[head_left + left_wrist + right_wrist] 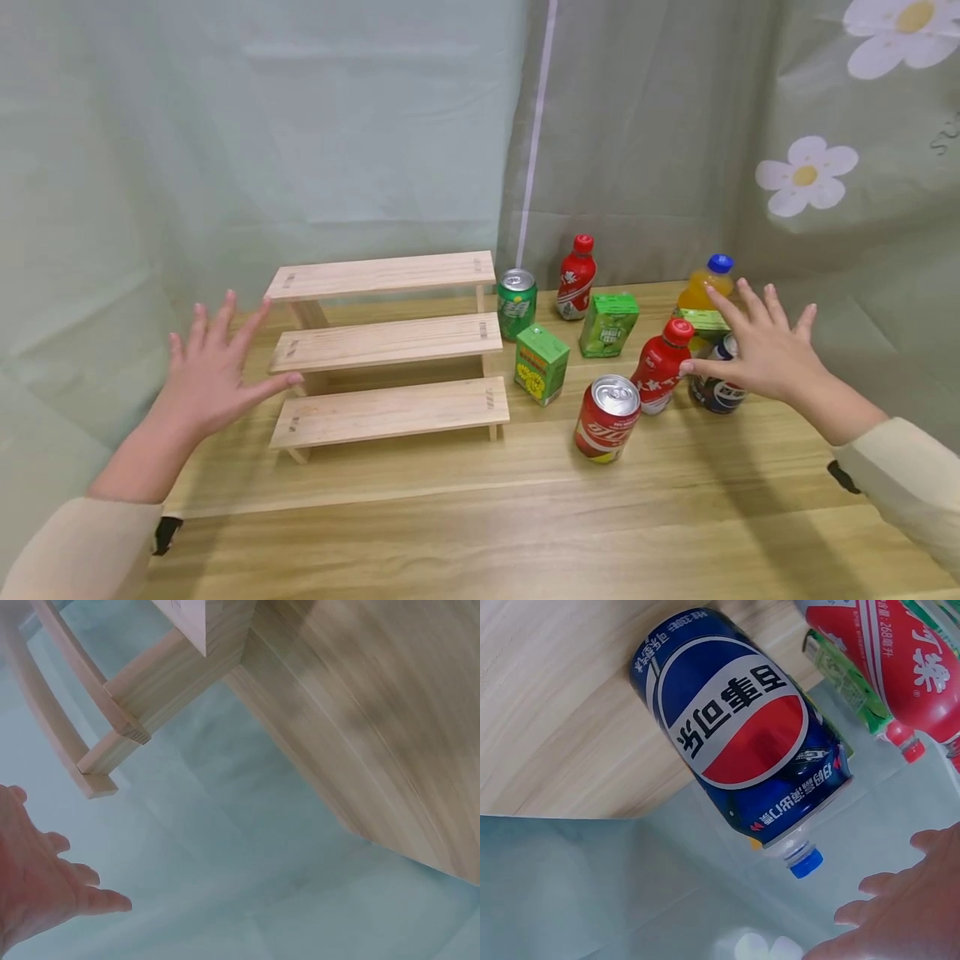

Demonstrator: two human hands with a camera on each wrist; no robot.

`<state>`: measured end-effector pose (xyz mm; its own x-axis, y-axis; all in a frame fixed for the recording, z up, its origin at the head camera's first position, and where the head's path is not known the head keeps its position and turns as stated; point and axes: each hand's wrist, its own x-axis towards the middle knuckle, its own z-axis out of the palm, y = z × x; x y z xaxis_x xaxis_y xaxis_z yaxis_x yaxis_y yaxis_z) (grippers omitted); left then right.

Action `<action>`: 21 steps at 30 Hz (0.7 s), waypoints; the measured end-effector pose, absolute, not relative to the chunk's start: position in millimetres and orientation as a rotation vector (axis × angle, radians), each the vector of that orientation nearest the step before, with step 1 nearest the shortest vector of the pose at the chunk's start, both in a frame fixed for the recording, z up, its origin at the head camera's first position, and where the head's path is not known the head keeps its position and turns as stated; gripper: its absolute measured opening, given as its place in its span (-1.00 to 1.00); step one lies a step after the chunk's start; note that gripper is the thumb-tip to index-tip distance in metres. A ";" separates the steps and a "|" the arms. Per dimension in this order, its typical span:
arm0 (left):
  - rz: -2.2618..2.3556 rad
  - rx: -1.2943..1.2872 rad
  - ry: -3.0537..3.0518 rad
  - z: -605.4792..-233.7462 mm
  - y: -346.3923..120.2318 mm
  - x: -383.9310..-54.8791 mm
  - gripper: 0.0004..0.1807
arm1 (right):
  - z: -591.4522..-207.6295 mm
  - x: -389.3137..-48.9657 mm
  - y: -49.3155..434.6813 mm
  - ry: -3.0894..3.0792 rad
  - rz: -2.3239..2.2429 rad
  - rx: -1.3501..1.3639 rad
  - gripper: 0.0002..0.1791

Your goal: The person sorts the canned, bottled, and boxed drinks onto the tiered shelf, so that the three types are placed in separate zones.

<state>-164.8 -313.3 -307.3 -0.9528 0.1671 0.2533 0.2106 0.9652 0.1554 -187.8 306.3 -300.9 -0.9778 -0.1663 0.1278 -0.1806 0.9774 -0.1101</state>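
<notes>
My left hand (206, 375) hovers with spread fingers at the left end of a three-step wooden shelf (390, 342); nothing is in it. My right hand (772, 350), also spread and holding nothing, hovers over the drinks on the right. Nearest to it are a blue Pepsi can (735, 720), partly hidden by the hand in the head view, and a red bottle (662, 367). Behind stands an orange drink bottle (697, 287) with a blue cap. A red cola can (607, 419) stands at the front of the group.
A green can (517, 304) and a green juice box with yellow flowers (542, 364) stand just right of the shelf. Another green box (609, 325) and a second red bottle (576, 279) are behind. A pale curtain (360, 125) hangs behind the wooden table (465, 525).
</notes>
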 end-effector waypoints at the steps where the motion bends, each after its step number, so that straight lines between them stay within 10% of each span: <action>1: -0.279 -0.283 -2.859 -307.6 -313.7 -164.5 0.08 | -300.8 -187.2 306.5 -3.000 0.190 0.263 0.17; 21: -0.703 -0.272 -2.703 -323.3 -312.3 -147.7 0.03 | -307.1 -166.4 304.8 -2.789 0.517 0.278 0.18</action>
